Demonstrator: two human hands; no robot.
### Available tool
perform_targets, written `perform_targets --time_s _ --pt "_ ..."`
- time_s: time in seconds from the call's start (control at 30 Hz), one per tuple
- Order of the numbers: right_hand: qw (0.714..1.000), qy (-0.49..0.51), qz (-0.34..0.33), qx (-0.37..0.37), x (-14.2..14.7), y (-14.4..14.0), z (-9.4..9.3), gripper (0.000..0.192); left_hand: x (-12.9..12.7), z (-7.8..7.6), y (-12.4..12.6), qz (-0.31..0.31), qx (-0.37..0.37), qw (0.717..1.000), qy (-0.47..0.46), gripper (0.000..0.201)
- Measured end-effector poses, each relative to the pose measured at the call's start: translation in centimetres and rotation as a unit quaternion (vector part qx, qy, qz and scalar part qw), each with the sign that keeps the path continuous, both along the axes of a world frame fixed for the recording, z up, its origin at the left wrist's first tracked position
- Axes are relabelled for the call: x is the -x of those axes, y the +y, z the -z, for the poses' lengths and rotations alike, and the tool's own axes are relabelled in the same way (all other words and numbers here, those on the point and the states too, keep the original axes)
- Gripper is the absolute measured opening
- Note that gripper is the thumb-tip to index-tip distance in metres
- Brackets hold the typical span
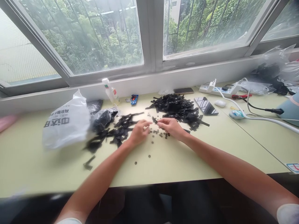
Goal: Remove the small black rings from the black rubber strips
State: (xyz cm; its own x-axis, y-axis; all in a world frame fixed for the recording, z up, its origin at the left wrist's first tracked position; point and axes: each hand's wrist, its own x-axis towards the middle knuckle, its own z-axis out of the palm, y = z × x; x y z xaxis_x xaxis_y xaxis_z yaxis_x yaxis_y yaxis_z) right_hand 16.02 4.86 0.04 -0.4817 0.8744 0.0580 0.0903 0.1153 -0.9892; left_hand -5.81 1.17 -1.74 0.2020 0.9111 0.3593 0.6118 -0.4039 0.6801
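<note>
Two bare hands are meeting over the pale green tabletop [210, 149]. Left hand [138, 132] is curling its fingers over small dark round rings [157, 133]; its grip is too blurry to tell. Right hand [171, 127] is pinching a thin black strip [154, 119]. Piles of black strips are lying on the left [121, 127] and behind [179, 109]. White plastic bag [66, 124] is sitting far left.

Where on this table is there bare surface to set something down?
Bare table lies right of the right hand, below the phone. More lies near the front edge left, below the white bag. It is crowded between the two black strip piles, where small rings scatter around both hands; left hand.
</note>
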Motion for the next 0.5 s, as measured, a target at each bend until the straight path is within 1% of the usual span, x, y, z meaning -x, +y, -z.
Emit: perform_targets --time_s 0.1,0.2,0.3,0.5 --pt "1.0 0.013 0.015 0.0 -0.1 0.2 0.2 0.038 -0.1 -0.2 -0.3 0.076 -0.019 0.993 0.091 0.037" --pt "0.999 0.028 0.034 -0.01 0.0 0.3 0.4 0.04 -0.4 -0.7 -0.7 0.115 -0.039 0.981 0.153 0.037" --pt "0.999 0.024 0.042 -0.017 0.2 0.2 0.5 0.044 -0.6 -0.9 -0.8 0.121 -0.054 0.976 0.174 0.029" --pt "0.999 0.002 0.043 -0.02 0.4 0.1 0.4 0.05 -0.4 0.3 -0.2 0.112 -0.064 0.982 0.14 0.02"
